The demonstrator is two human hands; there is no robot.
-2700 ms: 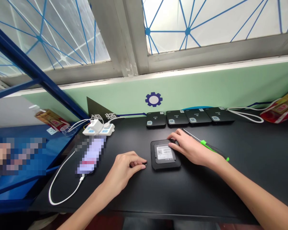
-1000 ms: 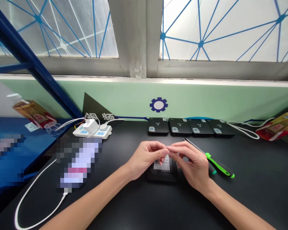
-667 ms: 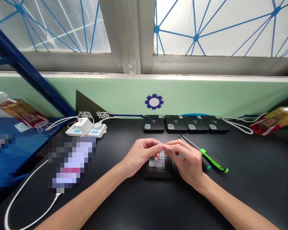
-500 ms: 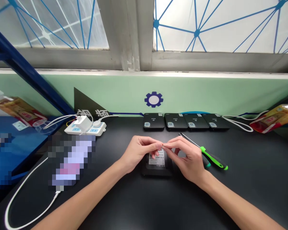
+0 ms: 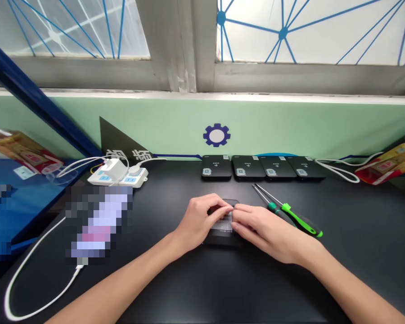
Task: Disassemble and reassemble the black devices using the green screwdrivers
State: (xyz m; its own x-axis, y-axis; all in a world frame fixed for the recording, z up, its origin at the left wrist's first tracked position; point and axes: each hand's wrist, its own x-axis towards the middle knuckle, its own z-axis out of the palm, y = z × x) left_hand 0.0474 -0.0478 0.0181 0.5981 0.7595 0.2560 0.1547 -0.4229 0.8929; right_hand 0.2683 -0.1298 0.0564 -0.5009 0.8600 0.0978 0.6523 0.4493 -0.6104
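Observation:
A flat black device [image 5: 222, 239] with a printed white label [image 5: 224, 222] lies on the table between my hands. My left hand [image 5: 199, 220] reaches over its left side, thumb and index finger pinched together above the label; whatever is in the pinch is too small or hidden to make out. My right hand [image 5: 266, 229] covers the device's right side, its fingers bent and held together, their tips beside the label and close to my left fingertips. Whether those right fingers hold anything is hidden.
Two screwdrivers, one bright green [image 5: 300, 220] and one dark green [image 5: 273, 208], lie right of my right hand. Several similar black devices [image 5: 216, 167] line the back edge. At left are a white power strip [image 5: 128, 177], a blurred-out phone [image 5: 101, 225] and its looping cable [image 5: 10, 288].
My right hand has turned flatter and come down onto the device's right side, baring more of the screwdrivers. My left hand keeps its pinch near the label. The view has tilted slightly.

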